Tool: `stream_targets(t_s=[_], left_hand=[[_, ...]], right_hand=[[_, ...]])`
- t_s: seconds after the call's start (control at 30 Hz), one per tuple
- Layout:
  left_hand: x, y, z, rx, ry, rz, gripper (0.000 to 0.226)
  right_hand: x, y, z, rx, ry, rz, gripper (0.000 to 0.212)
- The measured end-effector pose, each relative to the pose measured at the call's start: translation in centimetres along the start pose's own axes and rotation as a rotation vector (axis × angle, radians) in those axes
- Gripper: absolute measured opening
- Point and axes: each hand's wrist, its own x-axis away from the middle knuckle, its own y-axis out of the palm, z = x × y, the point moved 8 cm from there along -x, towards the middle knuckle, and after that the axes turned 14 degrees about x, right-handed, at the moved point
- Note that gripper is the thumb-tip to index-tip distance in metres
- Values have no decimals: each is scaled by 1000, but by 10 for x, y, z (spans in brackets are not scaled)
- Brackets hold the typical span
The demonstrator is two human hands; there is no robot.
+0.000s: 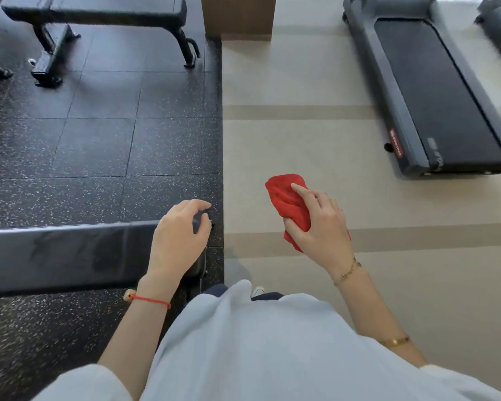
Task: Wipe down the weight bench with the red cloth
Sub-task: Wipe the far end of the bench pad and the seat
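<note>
Right hand (pixel 315 224), grip closed round bunched red cloth (pixel 289 204), held over pale floor, off weight bench (pixel 70 253). Left hand (pixel 180 235) rests on bench end, fingers loosely curled, holding nothing. Advice: flatten cloth, bring onto pad surface, wipe in long overlapping strokes.

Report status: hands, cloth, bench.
Right hand shut on red cloth, held off the bench. Left hand open over near bench end. Pad shows streaks. Nothing in the way.
</note>
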Motion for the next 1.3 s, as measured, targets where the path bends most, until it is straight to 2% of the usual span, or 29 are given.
stream_targets(t_s=[0.3, 0.53, 0.8, 1.0, 1.3], left_hand=[[-23, 35, 20, -22, -44, 32, 21], [-94, 61, 15, -33, -65, 22, 21], [-231, 55, 1, -44, -82, 76, 22], [-360, 36, -6, -79, -60, 87, 22], [-489, 3, -41, -92, -89, 123, 21]], right_hand=[[-29, 6, 34, -11, -51, -20, 60], [-98, 21, 46, 11, -80, -30, 61], [-260, 30, 21, -38, -142, -54, 58], [-399, 18, -15, -34, -189, 12, 59], [-537, 45, -66, -39, -272, -43, 57]])
